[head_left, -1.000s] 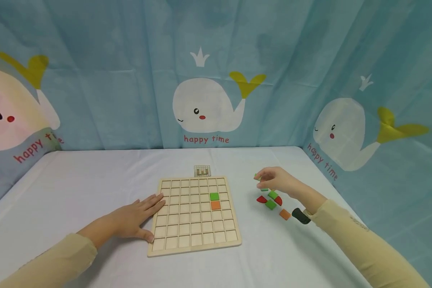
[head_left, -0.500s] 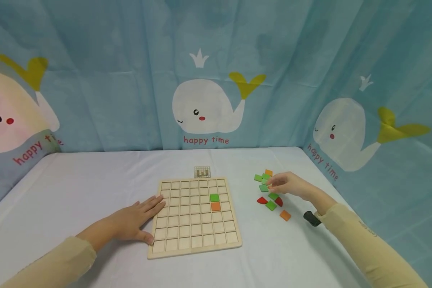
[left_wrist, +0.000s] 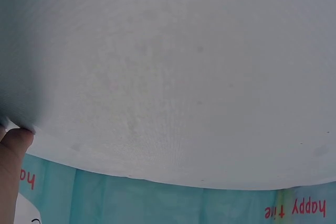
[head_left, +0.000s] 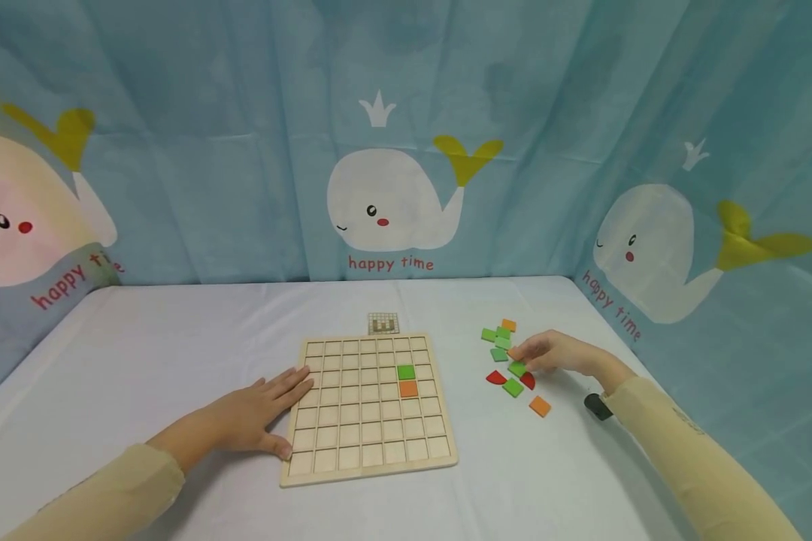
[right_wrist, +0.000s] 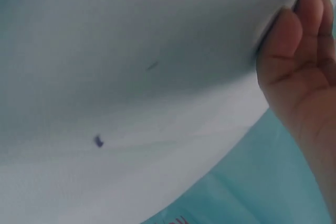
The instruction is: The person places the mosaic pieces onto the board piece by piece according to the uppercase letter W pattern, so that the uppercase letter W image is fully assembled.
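My left hand [head_left: 253,413] lies with spread fingers along the left edge of a wooden grid board [head_left: 347,406]. A green square tile [head_left: 406,372] sits in one of its cells, directly above an orange square tile [head_left: 408,388]. To the right of the board, my right hand [head_left: 556,353] hovers low over loose tiles, its fingertips at a partly covered orange tile [head_left: 513,353]. The thumb is beside a green tile [head_left: 516,369], apart from the fingers. In the right wrist view, the right hand's fingers [right_wrist: 307,30] are bent slightly; a green bit shows past them.
Around the right hand lie several green tiles [head_left: 512,388], orange tiles [head_left: 540,406] and red curved pieces [head_left: 496,378]. A small patterned card [head_left: 383,323] is behind the board. A blue whale-print curtain [head_left: 257,188] hangs beyond the white table [head_left: 176,338].
My right hand has moved right and toward me across the loose tiles, uncovering green and orange ones at the back. The left hand stays on the board's edge.
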`<act>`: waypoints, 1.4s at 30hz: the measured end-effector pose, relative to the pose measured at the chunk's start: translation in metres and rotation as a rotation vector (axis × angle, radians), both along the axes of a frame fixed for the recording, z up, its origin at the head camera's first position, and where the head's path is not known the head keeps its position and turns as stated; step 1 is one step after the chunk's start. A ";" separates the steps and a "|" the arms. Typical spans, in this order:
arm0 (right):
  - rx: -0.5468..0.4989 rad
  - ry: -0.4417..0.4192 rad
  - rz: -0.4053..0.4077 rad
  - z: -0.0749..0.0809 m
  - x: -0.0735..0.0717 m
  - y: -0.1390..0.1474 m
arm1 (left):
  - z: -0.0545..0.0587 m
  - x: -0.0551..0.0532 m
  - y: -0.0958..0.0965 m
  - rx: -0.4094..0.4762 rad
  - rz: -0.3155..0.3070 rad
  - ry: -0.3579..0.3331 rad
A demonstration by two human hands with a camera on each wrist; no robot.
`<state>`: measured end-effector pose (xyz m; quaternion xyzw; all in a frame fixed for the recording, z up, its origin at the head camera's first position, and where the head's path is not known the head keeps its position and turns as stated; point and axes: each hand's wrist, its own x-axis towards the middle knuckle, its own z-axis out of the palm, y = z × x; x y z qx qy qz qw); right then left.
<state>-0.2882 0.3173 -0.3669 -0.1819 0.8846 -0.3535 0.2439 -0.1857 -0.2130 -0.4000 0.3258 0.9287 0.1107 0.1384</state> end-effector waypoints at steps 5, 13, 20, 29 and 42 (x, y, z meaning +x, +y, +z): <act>0.042 0.002 0.090 0.000 -0.006 0.000 | 0.000 -0.001 0.000 -0.002 -0.004 0.004; 0.049 -0.033 0.115 0.002 -0.011 -0.004 | 0.002 0.001 0.000 0.017 -0.023 0.004; 0.056 -0.017 0.102 -0.002 -0.014 -0.004 | 0.002 0.001 -0.001 0.012 -0.015 0.003; 0.068 -0.008 0.072 -0.003 -0.015 -0.005 | 0.002 0.001 -0.002 0.014 -0.003 0.005; 0.094 0.027 0.063 -0.005 -0.012 -0.006 | 0.000 0.001 -0.001 0.007 -0.010 0.016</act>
